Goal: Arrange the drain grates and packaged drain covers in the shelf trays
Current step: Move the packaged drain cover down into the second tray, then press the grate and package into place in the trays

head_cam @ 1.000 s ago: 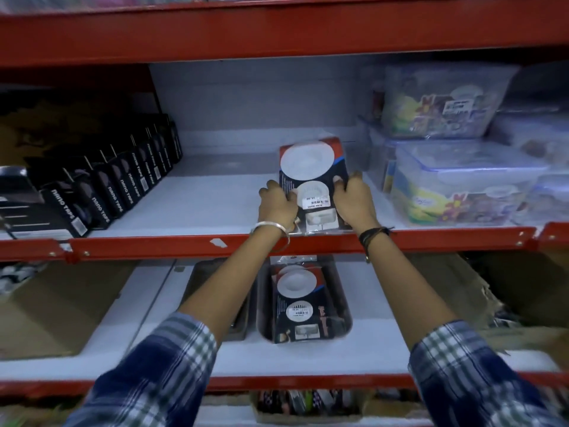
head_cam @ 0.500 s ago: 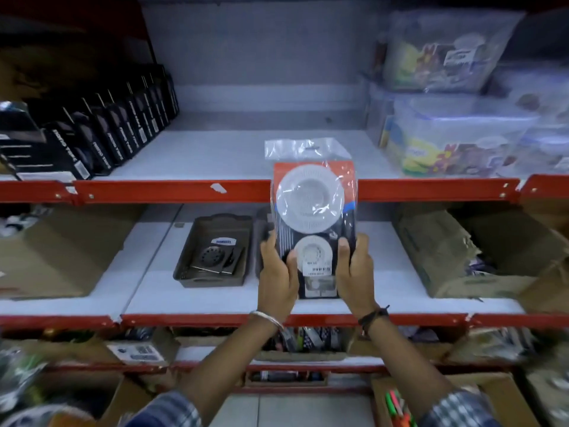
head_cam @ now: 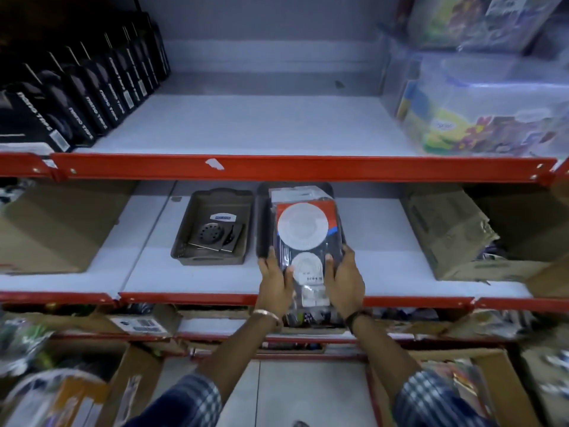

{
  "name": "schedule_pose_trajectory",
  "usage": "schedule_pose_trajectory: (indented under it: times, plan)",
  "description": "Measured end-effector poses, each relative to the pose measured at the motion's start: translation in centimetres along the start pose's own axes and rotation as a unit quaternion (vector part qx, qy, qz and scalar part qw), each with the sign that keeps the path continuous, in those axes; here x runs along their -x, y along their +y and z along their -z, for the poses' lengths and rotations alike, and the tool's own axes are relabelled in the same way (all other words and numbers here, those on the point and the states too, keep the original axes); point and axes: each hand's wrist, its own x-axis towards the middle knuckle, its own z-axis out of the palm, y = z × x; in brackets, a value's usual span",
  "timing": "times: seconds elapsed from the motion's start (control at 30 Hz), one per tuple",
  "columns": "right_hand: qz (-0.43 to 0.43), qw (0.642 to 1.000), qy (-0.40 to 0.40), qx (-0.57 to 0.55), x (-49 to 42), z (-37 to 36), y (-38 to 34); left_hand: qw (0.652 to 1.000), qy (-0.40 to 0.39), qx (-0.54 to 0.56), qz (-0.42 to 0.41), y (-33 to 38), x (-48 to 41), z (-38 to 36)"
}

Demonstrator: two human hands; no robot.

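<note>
Upper shelf board [head_cam: 261, 124]: bare middle span, bounded left by black boxes [head_cam: 83, 87], right by clear containers [head_cam: 480, 112]. Lower shelf: left tray [head_cam: 184, 241] part-filled with metal grates [head_cam: 212, 235]; cardboard cartons [head_cam: 446, 232] flank far right and left; red beam [head_cam: 277, 167] limits overhead clearance.

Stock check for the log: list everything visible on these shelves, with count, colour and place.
packaged drain covers: a stack, count unclear, red and black with white discs, held over the right tray
right tray: one, dark, middle shelf
left tray: one, grey-brown, middle shelf
drain grates: about two, metallic, in the left tray
black boxes: a row, upper shelf left
clear containers: several, upper shelf right
cardboard boxes: several, brown, middle and lower levels
left hand: gripping the stack
right hand: gripping the stack
</note>
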Motion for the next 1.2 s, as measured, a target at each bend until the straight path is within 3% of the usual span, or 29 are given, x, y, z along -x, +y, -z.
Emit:
schedule_pose_trajectory:
  times: [0.17,0.3,0.4,0.5,0.63,0.7,0.83,1.03,1.2]
  plan:
    - [0.008,0.989,-0.071,0.126,-5.4,-1.4,-2.1,0.997,0.001,-0.082,0.013,0.6,-6.6,0.6]
    - [-0.005,0.956,-0.134,0.261,-7.1,-2.6,-2.2,0.977,-0.063,-0.203,-0.009,-0.1,-8.7,1.0]
    - [-0.001,0.969,-0.097,0.227,-6.9,-2.7,-3.1,0.980,-0.043,-0.190,-0.024,-0.7,-8.7,2.0]
    - [0.065,0.984,-0.067,0.152,-6.3,-2.9,-5.2,0.985,0.013,-0.164,-0.043,-2.4,-8.6,4.1]
    - [0.154,0.981,-0.108,0.044,-4.9,-5.1,-9.0,0.986,0.050,-0.161,-0.011,-6.1,-9.1,7.9]
    - [0.167,0.972,-0.168,-0.002,-4.2,-7.1,-11.3,0.983,0.061,-0.168,0.030,-7.9,-10.1,10.1]
    - [0.100,0.954,-0.282,-0.022,-3.7,-11.7,-14.8,0.975,0.051,-0.194,0.095,-10.7,-12.6,13.5]
    - [-0.024,0.937,-0.345,0.059,-4.6,-19.3,-16.7,0.963,-0.067,-0.235,0.114,-13.0,-17.6,14.4]
    - [-0.070,0.919,-0.369,0.120,-5.3,-23.3,-16.8,0.949,-0.092,-0.232,0.195,-14.2,-20.4,13.3]
